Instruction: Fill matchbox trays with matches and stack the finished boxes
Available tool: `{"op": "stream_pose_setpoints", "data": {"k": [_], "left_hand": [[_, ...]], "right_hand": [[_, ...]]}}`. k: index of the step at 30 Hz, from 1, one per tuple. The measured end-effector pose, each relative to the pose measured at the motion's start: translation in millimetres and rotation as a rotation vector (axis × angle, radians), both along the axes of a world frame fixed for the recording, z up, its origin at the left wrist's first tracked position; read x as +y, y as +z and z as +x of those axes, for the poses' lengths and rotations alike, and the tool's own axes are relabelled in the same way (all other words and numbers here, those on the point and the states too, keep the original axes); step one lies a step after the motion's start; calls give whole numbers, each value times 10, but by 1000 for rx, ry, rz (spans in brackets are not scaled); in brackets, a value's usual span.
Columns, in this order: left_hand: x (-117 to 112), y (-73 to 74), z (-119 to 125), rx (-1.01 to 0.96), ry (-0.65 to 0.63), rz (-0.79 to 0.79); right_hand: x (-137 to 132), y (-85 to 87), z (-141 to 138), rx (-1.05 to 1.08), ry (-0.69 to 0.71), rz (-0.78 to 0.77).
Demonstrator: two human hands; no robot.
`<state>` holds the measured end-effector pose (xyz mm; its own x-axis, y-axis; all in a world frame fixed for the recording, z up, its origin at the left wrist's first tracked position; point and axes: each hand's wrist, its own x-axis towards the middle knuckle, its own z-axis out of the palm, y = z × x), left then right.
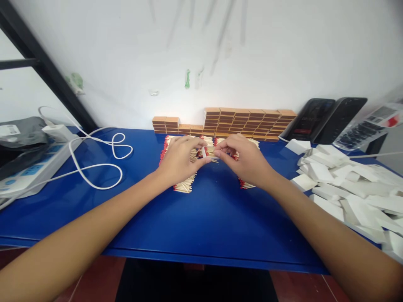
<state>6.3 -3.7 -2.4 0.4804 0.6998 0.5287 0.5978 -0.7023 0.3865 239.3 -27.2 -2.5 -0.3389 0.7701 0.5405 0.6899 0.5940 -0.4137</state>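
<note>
A small white tray (204,152), partly hidden, is gripped in the left hand (180,160); pale, red-tipped matches (185,184) lie in loose heaps toward the table's (201,222) back edge.

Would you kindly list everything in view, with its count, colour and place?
Matches: many, pale with red tips, centre
Held tray: one, white, centre
Trays: many, white, piled right
Matchboxes: many, orange-brown, back centre
Phones: two, black, back right
Package: one, clear, beside phones
Power strip: one, white-blue, left
Charger: one, white, on strip
Cables: count unclear, white, left and right
Bag: one, grey, far left
Frame: one, black, upper left
Table: one, blue, centre
Wall: one, white, behind
Floor: red, below
Left hand: one, bare, holding tray
Right hand: one, bare, opposite
</note>
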Motion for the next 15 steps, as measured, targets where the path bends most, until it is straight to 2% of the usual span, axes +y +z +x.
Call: {"op": "stream_pose_setpoints", "data": {"k": [5,11,15], "left_hand": [[41,17,-35,-34,91,-4],[62,12,-46,-47,149,9],[42,21,-36,-33,132,10]], "right_hand": [[46,-21,59,-16,-76,26],[145,-223,96,-165,10,-121],[156,-274,56,-176,31,-104]]}}
